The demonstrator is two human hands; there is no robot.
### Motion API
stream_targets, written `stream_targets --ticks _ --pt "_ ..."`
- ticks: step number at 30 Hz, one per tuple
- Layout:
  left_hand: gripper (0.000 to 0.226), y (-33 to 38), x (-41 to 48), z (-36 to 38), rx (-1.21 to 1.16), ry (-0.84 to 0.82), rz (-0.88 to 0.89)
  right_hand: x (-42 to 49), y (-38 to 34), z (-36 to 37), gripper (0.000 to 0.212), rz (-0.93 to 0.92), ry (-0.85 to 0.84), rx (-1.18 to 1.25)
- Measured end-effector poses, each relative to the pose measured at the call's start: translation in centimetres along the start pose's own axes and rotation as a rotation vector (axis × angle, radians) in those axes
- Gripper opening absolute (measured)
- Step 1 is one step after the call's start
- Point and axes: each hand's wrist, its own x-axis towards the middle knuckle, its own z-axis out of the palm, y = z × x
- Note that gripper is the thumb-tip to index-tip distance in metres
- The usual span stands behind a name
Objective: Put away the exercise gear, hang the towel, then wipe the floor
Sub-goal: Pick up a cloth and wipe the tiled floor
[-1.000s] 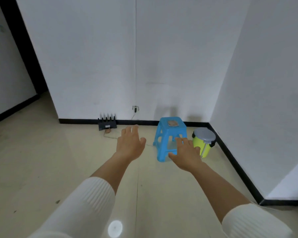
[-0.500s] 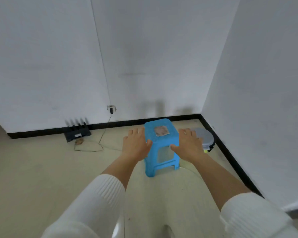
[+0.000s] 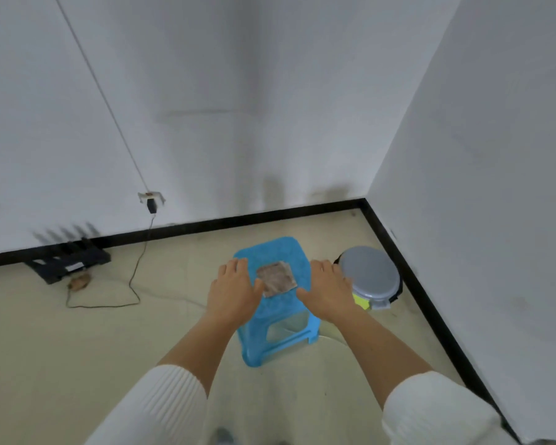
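Left hand (image 3: 235, 290) and right hand (image 3: 326, 292) spread flat, holding nothing, at 2 edges of the blue stool (image 3: 280, 252), perhaps touching it; a folded cloth (image 3: 276, 278) lies between.

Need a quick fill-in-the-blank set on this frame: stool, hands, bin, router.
1. The stool between the left hand and right hand is coloured ____.
2. The grey-lidded bin stands to the stool's ____.
3. The router left of the stool is coloured ____.
Missing: blue; right; black.

Dim, even indoor light, soft overall blur, wide-angle bending at edges.
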Motion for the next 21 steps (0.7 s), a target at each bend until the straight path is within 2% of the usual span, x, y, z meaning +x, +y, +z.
stream_targets --ticks 8,12,17,21 --pt "0.045 -6.7 14.4 11.5 0.076 -0.313 -0.021 14.2 1.1 11.2 0.052 0.188 -0.235 0.095" --pt "0.05 -9.5 19.7 16.6 0.131 -0.465 -0.015 19.7 1.9 16.3 0.054 0.283 -0.359 0.127" --pt "0.063 -12.1 25.1 21.7 0.25 -0.52 0.086 26.2 2.9 20.2 0.048 0.361 -0.307 0.191" --pt "0.065 -14.0 25.9 24.5 0.345 -0.531 0.141 28.5 2.9 22.4 0.056 0.476 -0.241 0.262"
